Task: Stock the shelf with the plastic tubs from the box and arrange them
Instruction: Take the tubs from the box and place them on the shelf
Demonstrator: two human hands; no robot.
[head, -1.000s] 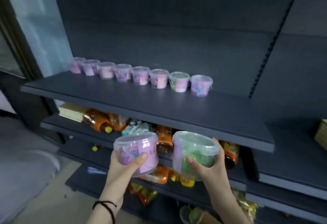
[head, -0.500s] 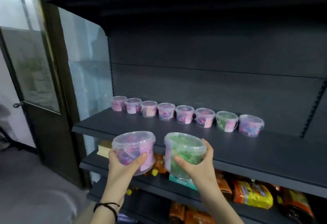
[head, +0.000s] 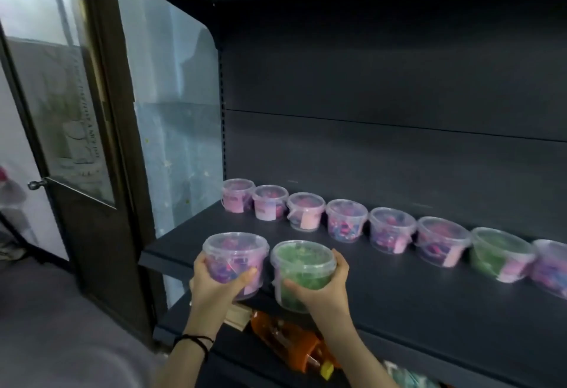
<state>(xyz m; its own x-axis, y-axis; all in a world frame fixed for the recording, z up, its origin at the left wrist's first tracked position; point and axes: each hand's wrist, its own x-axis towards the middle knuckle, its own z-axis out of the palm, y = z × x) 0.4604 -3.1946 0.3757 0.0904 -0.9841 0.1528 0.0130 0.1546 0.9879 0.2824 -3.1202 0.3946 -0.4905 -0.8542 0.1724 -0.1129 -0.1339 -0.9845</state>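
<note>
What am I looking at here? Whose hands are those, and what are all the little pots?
There is no machine here. A person wears a camera on their head, so you see what they see: their own two hands reaching toward a dark shop shelf. The left hand holds a clear plastic tub with pink and purple things inside. The right hand holds a tub with green filling. Both tubs are at the shelf's front edge; I cannot tell if they rest on it yet. At the back stands a row of eight tubs, mostly pink, one green. Below, orange packets sit on a lower shelf. A glass door is on the left.
</note>
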